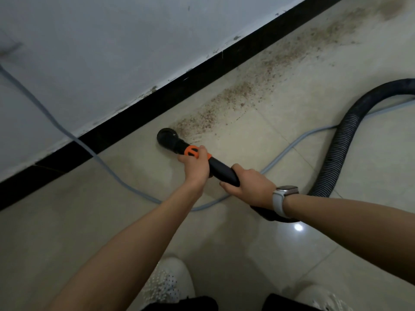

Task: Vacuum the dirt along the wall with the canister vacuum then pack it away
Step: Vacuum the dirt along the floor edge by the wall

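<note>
Left hand: curled round orange collar of wand, behind nozzle.
Right hand: gripping wand, rearward of left.
Dirt: beyond nozzle, along black skirting.
Hose: looping right of right hand.

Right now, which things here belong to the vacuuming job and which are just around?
Job: nozzle, wand, hose, dirt along the baseboard, power cord, left hand, right hand.
Around: wristwatch, white shoes.
</note>
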